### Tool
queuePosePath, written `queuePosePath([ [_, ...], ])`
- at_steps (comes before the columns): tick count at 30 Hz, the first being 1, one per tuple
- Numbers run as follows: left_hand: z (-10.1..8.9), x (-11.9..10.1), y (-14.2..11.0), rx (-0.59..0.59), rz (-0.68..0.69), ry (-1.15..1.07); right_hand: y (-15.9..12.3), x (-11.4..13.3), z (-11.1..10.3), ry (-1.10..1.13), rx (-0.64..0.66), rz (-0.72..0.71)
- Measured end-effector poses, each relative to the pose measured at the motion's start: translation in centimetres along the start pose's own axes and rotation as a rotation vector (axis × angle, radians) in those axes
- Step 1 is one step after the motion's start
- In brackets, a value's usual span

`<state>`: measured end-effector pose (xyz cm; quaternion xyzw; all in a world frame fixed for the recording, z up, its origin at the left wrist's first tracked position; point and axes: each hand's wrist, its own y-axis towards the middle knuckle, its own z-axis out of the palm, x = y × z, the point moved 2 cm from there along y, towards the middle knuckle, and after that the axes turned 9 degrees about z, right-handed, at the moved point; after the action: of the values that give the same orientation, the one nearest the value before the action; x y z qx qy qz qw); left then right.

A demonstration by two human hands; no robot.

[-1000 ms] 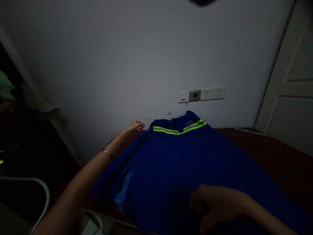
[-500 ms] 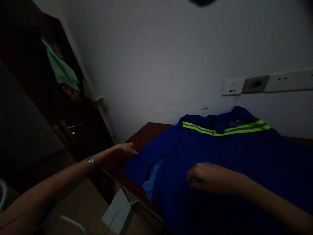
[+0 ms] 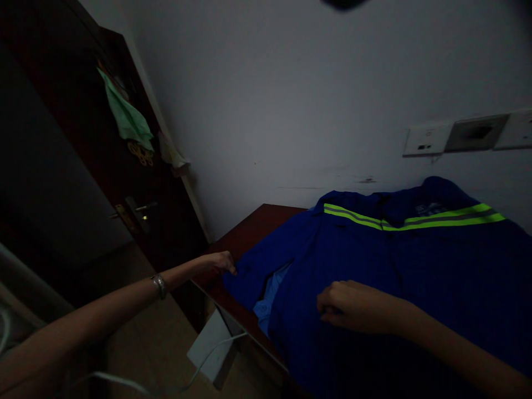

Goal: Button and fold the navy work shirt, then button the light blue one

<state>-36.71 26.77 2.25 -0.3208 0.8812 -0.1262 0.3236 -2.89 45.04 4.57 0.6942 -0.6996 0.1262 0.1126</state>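
A dark blue work jacket (image 3: 374, 260) with a yellow-green reflective stripe (image 3: 415, 220) lies spread on a dark brown table (image 3: 249, 230). My left hand (image 3: 220, 261) reaches to the jacket's left sleeve end at the table's edge, fingers closed in a pinch on the cloth. A bracelet circles that wrist. Lying on the middle of the jacket, my right hand (image 3: 353, 306) has its fingers curled and pressed down on the fabric. A lighter blue lining (image 3: 270, 291) shows in a gap near the sleeve.
A white wall with a row of sockets (image 3: 465, 136) stands behind the table. A dark door (image 3: 95, 183) with a handle (image 3: 139, 213) and a green cloth (image 3: 127, 116) hanging on it is at the left. A white box with a cable (image 3: 210, 349) sits on the floor below the table's edge.
The view swung left. My left hand came back from the collar's far corner to the sleeve end and closed on it. My right hand stays on the jacket's middle.
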Motion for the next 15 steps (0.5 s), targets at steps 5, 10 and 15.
queuePosePath([
  [5, -0.8, -0.6, -0.3, -0.038, 0.035, -0.055, -0.1, -0.7, 0.0, 0.015, -0.005, 0.017],
  [10, -4.8, -4.9, -1.2, -0.203, 0.124, -0.027, -0.5, -1.8, -1.1, -0.009, -0.017, 0.06],
  [15, -10.0, -12.8, -1.2, -0.439, 0.345, -0.008, -1.8, -3.7, -3.2, 0.028, -0.197, 0.169],
])
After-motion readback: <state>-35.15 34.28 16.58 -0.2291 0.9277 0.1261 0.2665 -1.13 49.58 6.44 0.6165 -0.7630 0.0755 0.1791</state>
